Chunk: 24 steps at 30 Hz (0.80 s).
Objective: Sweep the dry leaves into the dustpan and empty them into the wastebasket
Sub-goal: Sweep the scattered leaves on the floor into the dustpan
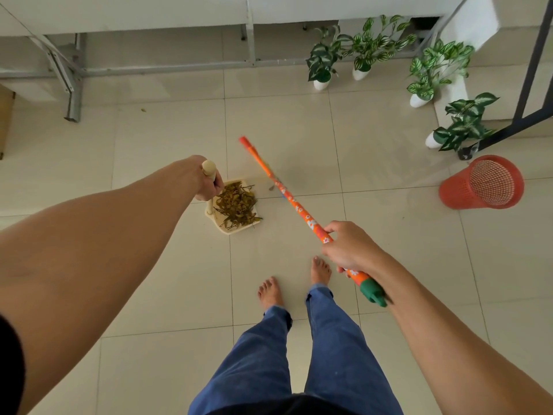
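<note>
1. Head view, looking down on a pale tiled floor (167,139). A person stands barefoot in blue jeans (329,354) with both arms held out in front.
2. The left hand (206,182) has its fingers curled tight round the upright cream handle (209,168) of the dustpan. The handle's rounded knob pokes out above the fist.
3. The dustpan (232,230) is cream and sits on the floor just ahead of the feet and a little to the left, directly below that hand.
4. The dry leaves (238,206) lie in a brown-green heap inside the dustpan and cover most of its tray. A few tips reach over its right-hand edge.
5. One stray leaf (143,109) lies on the tiles well off to the left, near a grey metal leg (73,106).
6. The right hand (347,250) has its fingers wrapped fully round the broom stick (296,205), which is orange with a flower print.
7. The stick slants from a green end piece (372,292) by the right forearm out to an orange tip (244,140), passing just right of the dustpan. I cannot tell whether it touches the pan or the floor, and I cannot make out any bristles.
8. The wastebasket (481,184) is red plastic mesh and stands on the floor at the far right, mouth toward the camera. It is well apart from the dustpan.
9. Four potted plants (326,59) in white pots stand in a line along the back right, beside a black frame (531,70).
</note>
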Each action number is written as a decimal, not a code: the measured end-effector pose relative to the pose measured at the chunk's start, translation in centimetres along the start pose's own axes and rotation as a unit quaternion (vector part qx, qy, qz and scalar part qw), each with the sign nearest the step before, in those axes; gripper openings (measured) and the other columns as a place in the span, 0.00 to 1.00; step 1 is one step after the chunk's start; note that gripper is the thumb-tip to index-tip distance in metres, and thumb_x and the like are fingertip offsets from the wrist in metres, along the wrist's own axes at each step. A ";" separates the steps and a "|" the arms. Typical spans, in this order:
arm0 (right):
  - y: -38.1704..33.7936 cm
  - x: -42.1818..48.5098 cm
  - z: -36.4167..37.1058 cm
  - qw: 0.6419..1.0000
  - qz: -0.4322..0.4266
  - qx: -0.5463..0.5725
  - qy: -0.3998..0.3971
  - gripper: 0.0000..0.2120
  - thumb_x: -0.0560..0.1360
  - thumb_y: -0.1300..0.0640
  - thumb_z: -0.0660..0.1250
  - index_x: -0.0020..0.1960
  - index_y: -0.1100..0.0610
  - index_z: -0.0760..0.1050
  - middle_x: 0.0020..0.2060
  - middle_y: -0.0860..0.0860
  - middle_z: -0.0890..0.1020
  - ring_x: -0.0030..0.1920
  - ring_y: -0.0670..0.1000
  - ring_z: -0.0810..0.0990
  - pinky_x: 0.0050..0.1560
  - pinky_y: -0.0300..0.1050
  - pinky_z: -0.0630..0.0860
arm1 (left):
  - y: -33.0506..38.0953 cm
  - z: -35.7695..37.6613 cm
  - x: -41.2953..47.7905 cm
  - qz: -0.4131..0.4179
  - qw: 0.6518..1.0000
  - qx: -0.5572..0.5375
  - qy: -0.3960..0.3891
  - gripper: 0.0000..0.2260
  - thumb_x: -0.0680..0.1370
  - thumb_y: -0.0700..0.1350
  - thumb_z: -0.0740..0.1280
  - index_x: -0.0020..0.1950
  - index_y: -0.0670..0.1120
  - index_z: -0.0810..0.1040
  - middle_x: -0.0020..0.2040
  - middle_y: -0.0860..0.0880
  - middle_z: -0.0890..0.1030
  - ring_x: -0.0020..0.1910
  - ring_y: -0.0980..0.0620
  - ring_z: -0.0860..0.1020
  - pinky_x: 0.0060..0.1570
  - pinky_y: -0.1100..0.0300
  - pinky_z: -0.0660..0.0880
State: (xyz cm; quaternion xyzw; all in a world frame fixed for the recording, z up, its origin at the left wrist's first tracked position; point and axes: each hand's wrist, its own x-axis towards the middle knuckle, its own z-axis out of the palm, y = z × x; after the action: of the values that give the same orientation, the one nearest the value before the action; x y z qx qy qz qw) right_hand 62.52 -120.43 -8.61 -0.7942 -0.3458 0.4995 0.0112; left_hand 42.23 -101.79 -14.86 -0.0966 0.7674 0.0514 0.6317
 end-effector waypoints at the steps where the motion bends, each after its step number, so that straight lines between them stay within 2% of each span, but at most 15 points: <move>1: -0.6 0.6 0.5 1.000 0.005 0.004 -0.005 0.17 0.72 0.61 0.63 0.60 0.55 0.74 0.37 0.53 0.82 0.26 0.50 0.80 0.25 0.40 0.75 | -4.1 -0.5 4.3 0.047 0.992 0.110 0.039 0.20 0.83 0.37 0.56 0.76 0.44 0.65 0.68 0.43 0.73 0.63 0.45 0.77 0.61 0.56 0.78; 2: -1.1 1.2 1.0 1.000 0.009 0.014 -0.019 0.17 0.73 0.62 0.63 0.61 0.56 0.74 0.38 0.54 0.81 0.26 0.50 0.80 0.26 0.40 0.75 | -9.4 0.0 8.3 0.137 0.953 0.259 0.083 0.23 0.86 0.38 0.54 0.81 0.42 0.56 0.77 0.42 0.65 0.75 0.45 0.68 0.75 0.56 0.66; 3: -1.5 1.6 1.4 0.999 0.010 0.030 -0.037 0.17 0.73 0.62 0.64 0.62 0.57 0.73 0.37 0.54 0.81 0.27 0.50 0.79 0.27 0.41 0.76 | -14.1 0.2 11.4 0.159 0.934 0.306 0.091 0.25 0.86 0.40 0.53 0.83 0.40 0.51 0.80 0.42 0.59 0.79 0.46 0.62 0.80 0.56 0.59; 5: -1.9 2.1 1.6 0.996 0.006 0.059 -0.071 0.19 0.74 0.63 0.65 0.64 0.57 0.73 0.36 0.55 0.80 0.26 0.49 0.77 0.29 0.42 0.75 | -17.7 0.5 13.4 0.193 0.917 0.336 0.091 0.25 0.87 0.40 0.52 0.83 0.39 0.49 0.80 0.42 0.57 0.80 0.46 0.59 0.81 0.56 0.56; 8: -1.7 1.4 0.8 0.993 -0.012 0.068 -0.099 0.21 0.73 0.61 0.66 0.66 0.54 0.74 0.33 0.53 0.79 0.22 0.46 0.74 0.23 0.39 0.71 | -15.8 -0.3 13.6 0.253 0.878 0.395 0.093 0.22 0.87 0.38 0.48 0.82 0.39 0.51 0.80 0.42 0.59 0.80 0.46 0.61 0.80 0.56 0.57; 11: -1.3 0.3 -0.7 0.993 -0.035 0.064 -0.095 0.22 0.73 0.61 0.67 0.66 0.52 0.74 0.32 0.53 0.78 0.20 0.46 0.73 0.20 0.36 0.69 | -11.6 0.1 9.0 0.151 0.970 0.183 0.046 0.22 0.87 0.37 0.47 0.82 0.41 0.54 0.80 0.44 0.61 0.76 0.51 0.66 0.76 0.66 0.61; 12: -1.2 -0.1 -1.1 0.994 -0.036 0.063 -0.088 0.22 0.73 0.60 0.67 0.66 0.52 0.73 0.32 0.53 0.78 0.20 0.46 0.74 0.20 0.36 0.70 | -7.9 -0.4 5.1 0.076 0.996 0.036 -0.033 0.20 0.87 0.36 0.48 0.80 0.43 0.60 0.76 0.49 0.66 0.66 0.56 0.74 0.66 0.75 0.68; 13: -1.2 -0.3 -1.5 0.995 -0.035 0.059 -0.078 0.22 0.73 0.60 0.67 0.66 0.51 0.73 0.32 0.53 0.78 0.19 0.45 0.74 0.20 0.36 0.70 | -3.9 -0.8 1.6 0.087 0.989 -0.042 -0.110 0.17 0.86 0.34 0.50 0.71 0.47 0.69 0.66 0.56 0.73 0.49 0.62 0.76 0.49 0.80 0.72; 14: -1.2 -0.3 -1.7 0.996 -0.032 0.052 -0.066 0.22 0.73 0.60 0.66 0.66 0.50 0.73 0.32 0.53 0.79 0.20 0.46 0.75 0.21 0.36 0.70 | -1.7 -0.5 -0.9 0.117 0.989 -0.024 -0.091 0.13 0.84 0.34 0.53 0.56 0.48 0.74 0.52 0.58 0.74 0.37 0.63 0.71 0.33 0.78 0.71; 15: -1.3 -0.2 -1.8 0.997 -0.029 0.040 -0.051 0.21 0.73 0.60 0.66 0.65 0.50 0.73 0.33 0.53 0.79 0.20 0.46 0.75 0.21 0.37 0.70 | -0.2 -1.2 -2.0 0.123 0.987 -0.091 -0.050 0.09 0.82 0.33 0.56 0.46 0.44 0.72 0.42 0.54 0.72 0.32 0.61 0.68 0.28 0.75 0.68; 16: -1.7 0.1 -1.6 0.999 -0.025 0.027 -0.036 0.20 0.73 0.60 0.66 0.64 0.51 0.73 0.34 0.53 0.79 0.22 0.47 0.77 0.23 0.38 0.71 | 2.3 -2.4 -3.4 0.101 0.985 -0.133 -0.053 0.08 0.79 0.33 0.58 0.43 0.43 0.70 0.38 0.51 0.71 0.29 0.59 0.68 0.26 0.72 0.67; 18: -2.7 0.9 -0.8 1.000 -0.016 0.015 -0.021 0.18 0.73 0.62 0.64 0.62 0.54 0.73 0.35 0.54 0.79 0.25 0.49 0.77 0.25 0.40 0.72 | 4.2 -2.9 -5.2 0.106 0.989 -0.087 -0.046 0.06 0.76 0.33 0.58 0.42 0.42 0.70 0.36 0.49 0.70 0.27 0.56 0.67 0.27 0.70 0.67; 20: -3.8 1.8 0.2 0.999 -0.005 0.036 -0.040 0.16 0.74 0.63 0.64 0.62 0.58 0.73 0.34 0.55 0.79 0.25 0.49 0.76 0.25 0.40 0.72 | 5.0 -2.8 -4.8 0.120 0.990 -0.073 -0.012 0.05 0.75 0.33 0.58 0.43 0.42 0.70 0.36 0.49 0.71 0.26 0.56 0.67 0.27 0.70 0.67; 22: -4.2 2.2 0.5 0.996 -0.001 0.063 -0.068 0.17 0.75 0.63 0.64 0.63 0.60 0.74 0.33 0.54 0.78 0.24 0.48 0.74 0.24 0.39 0.70 | 5.4 -3.1 -4.3 0.110 0.987 -0.107 -0.042 0.05 0.75 0.33 0.59 0.45 0.42 0.70 0.36 0.48 0.71 0.26 0.55 0.68 0.26 0.70 0.68; 24: -3.9 2.1 -0.1 0.993 -0.008 0.072 -0.089 0.18 0.75 0.62 0.66 0.65 0.58 0.75 0.32 0.53 0.77 0.22 0.46 0.73 0.23 0.38 0.69 | 2.4 -1.3 -1.8 0.111 0.994 0.006 -0.020 0.08 0.77 0.33 0.58 0.52 0.43 0.73 0.41 0.45 0.76 0.31 0.52 0.74 0.31 0.66 0.74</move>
State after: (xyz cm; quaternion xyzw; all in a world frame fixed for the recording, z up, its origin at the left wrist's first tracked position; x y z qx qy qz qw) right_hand 61.03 -116.29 -8.81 -0.7411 -0.3146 0.5917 0.0415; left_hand 40.84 -99.59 -13.00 -0.0060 0.7606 0.1182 0.6383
